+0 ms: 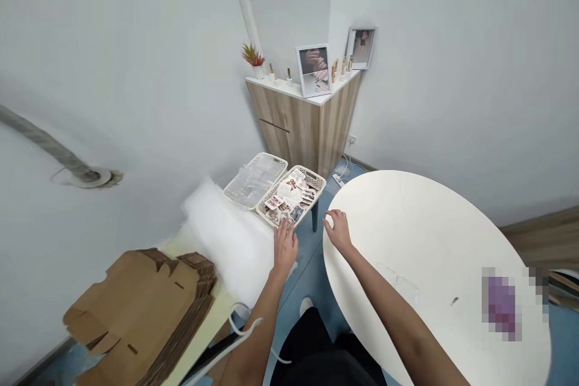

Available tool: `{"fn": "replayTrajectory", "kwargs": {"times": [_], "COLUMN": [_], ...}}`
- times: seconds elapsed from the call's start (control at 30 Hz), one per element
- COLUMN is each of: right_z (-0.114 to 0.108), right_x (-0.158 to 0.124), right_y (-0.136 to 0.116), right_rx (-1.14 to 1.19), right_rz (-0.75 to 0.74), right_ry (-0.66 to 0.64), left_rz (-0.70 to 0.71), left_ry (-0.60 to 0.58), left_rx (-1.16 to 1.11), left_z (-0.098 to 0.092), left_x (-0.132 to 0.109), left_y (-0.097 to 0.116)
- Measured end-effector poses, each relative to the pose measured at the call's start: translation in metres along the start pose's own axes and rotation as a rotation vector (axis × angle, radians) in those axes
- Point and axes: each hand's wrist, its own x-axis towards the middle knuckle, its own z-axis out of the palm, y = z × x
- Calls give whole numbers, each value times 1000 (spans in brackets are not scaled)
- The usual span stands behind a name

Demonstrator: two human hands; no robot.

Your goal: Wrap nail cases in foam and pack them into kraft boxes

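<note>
My left hand [286,246] reaches forward with its fingers stretched out, at the near edge of a white plastic basket [322,183]. Small printed cards and packets [292,192] fill that basket. Whether the fingertips touch the basket or its contents I cannot tell. Over the left rim of the round white table [434,217] hangs my right hand [339,229], its thumb and fingers apart and nothing visible in them. Beside the first basket stands a second white basket [284,163] with clear plastic pieces [256,181] in it.
White foam sheeting [226,241] and a stack of flat brown cardboard boxes [145,307] lie to the left. A wooden corner cabinet [298,126] bears picture frames, small bottles and a plant. A clear thin item [402,283] lies on the round table; a blurred purple patch [501,304] is further right.
</note>
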Motion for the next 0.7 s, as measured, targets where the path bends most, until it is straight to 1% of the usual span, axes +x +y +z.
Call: {"fn": "replayTrajectory", "kwargs": {"times": [0.07, 0.13, 0.27, 0.37, 0.43, 0.53, 0.63, 0.7], "right_z": [22, 42, 73, 84, 84, 76, 58, 42], "right_x": [22, 40, 64, 72, 76, 80, 82, 77], "right_y": [-21, -35, -46, -51, -56, -63, -59, -48], "right_rx": [-73, -178, -388, -449, -440, -365, -253, -161], "right_rz": [-46, -70, -53, -3, 67, 191, 302, 354], "right_ry": [-59, -108, -139, -141, -145, -149, -135, -120], "left_rz": [6, 20, 43, 39, 28, 14, -2, 26], "left_ry": [-38, -75, -111, -110, -110, -100, -47, -26], "left_rx": [-4, -6, 4, -30, -48, -54, -17, 47], "left_z": [-6, -8, -7, -8, -8, -8, -3, 3], "left_x": [-1, -4, -6, -6, -7, -7, -4, 1], "left_y": [-14, -23, -30, -30, -29, -28, -23, -15]}}
